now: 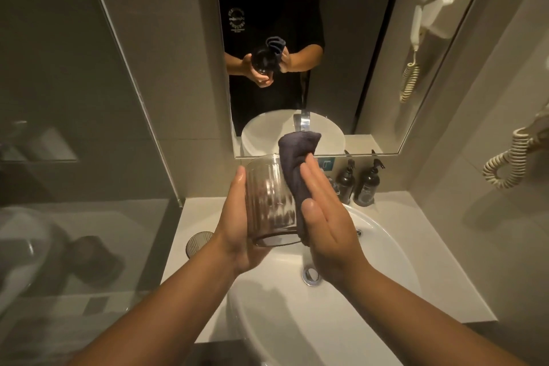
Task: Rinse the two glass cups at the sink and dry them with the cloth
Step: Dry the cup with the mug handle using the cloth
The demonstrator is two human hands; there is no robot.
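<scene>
— While I stand at the sink (pixel 386 244), my left hand (pixel 234 226) grasps a ribbed glass cup (pixel 270 202) above the basin; my right hand (pixel 323 217), fingers flat, presses the dark cloth (pixel 292 157) against it.
— Slippery?
— Likely: wet, smooth, breakable. Hold its sides. Another cup (pixel 197 242) waits on the surface (pixel 202 208).

The left hand (pixel 237 226) is covering most of the second cup (pixel 198 242). The cloth (pixel 292 175) is hiding the tap; bottle (pixel 367 184) labels are reading too small.

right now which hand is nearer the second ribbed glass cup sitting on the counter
Left. The left hand holds a glass just above and right of that ribbed glass cup; the right hand is farther right, over the sink.
</scene>
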